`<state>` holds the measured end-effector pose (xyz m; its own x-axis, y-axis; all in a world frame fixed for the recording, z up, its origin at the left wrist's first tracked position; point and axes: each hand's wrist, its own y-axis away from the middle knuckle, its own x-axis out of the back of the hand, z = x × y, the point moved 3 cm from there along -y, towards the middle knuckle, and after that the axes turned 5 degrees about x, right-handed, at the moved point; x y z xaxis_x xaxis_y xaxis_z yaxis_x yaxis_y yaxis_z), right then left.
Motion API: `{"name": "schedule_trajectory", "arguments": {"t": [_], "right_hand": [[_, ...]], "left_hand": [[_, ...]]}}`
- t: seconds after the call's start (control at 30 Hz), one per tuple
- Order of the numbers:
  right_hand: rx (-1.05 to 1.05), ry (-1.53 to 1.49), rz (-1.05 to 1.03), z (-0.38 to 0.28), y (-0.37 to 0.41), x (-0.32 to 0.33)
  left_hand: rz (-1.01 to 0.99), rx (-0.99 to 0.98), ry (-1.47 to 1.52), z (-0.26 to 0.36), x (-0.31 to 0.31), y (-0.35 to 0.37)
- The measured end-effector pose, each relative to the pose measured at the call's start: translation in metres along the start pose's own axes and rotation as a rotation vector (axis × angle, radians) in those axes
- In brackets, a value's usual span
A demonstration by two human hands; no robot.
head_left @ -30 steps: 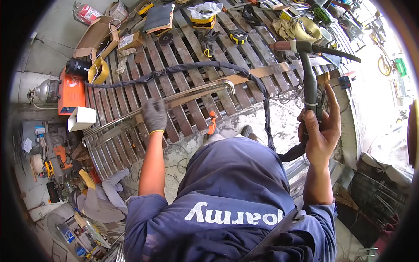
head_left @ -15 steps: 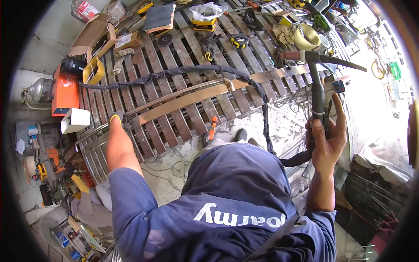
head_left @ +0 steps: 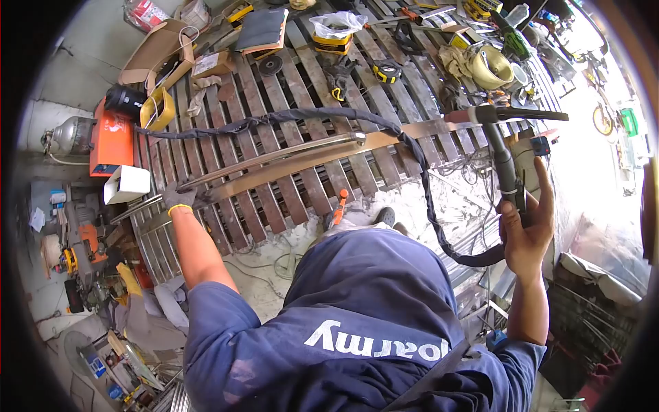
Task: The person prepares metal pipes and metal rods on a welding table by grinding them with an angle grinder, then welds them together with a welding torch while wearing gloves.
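My left hand (head_left: 180, 197), in a grey glove with a yellow cuff, is closed round a long metal tube (head_left: 274, 152) near its left end. The tube lies over the slatted metal table (head_left: 292, 199), beside a flat copper-coloured strip (head_left: 295, 168). Bare, my right hand (head_left: 527, 230) holds the handle of a welding torch (head_left: 504, 161) upright at the right, index finger stretched out. A black sheathed cable (head_left: 429, 185) runs from the torch across the table to the left.
An orange machine (head_left: 111, 141) and a white box (head_left: 128, 184) stand at the left. Along the back lie a notebook (head_left: 262, 30), a tape measure (head_left: 387, 71) and a beige bowl (head_left: 491, 67). An orange-handled clamp (head_left: 341, 202) sits at the front edge.
The tube has turned, so its bent far end now looks foreshortened. My left hand has shifted and its glove shows more. The torch has tilted and moved slightly down with my right hand.
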<state>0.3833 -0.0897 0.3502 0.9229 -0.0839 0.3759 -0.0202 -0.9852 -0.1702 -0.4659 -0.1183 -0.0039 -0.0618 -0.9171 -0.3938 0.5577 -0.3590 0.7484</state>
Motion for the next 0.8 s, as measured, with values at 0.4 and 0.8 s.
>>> {"name": "schedule_trajectory", "arguments": {"t": [0.4, 0.8], "right_hand": [[0.121, -0.110, 0.075, 0.027, -0.033, 0.013], [0.127, -0.233, 0.040, 0.044, -0.035, 0.013]], "left_hand": [[-0.830, -0.352, 0.156, 0.084, -0.115, 0.277], [-1.274, -0.757, -0.168, 0.101, -0.248, 0.504]]}}
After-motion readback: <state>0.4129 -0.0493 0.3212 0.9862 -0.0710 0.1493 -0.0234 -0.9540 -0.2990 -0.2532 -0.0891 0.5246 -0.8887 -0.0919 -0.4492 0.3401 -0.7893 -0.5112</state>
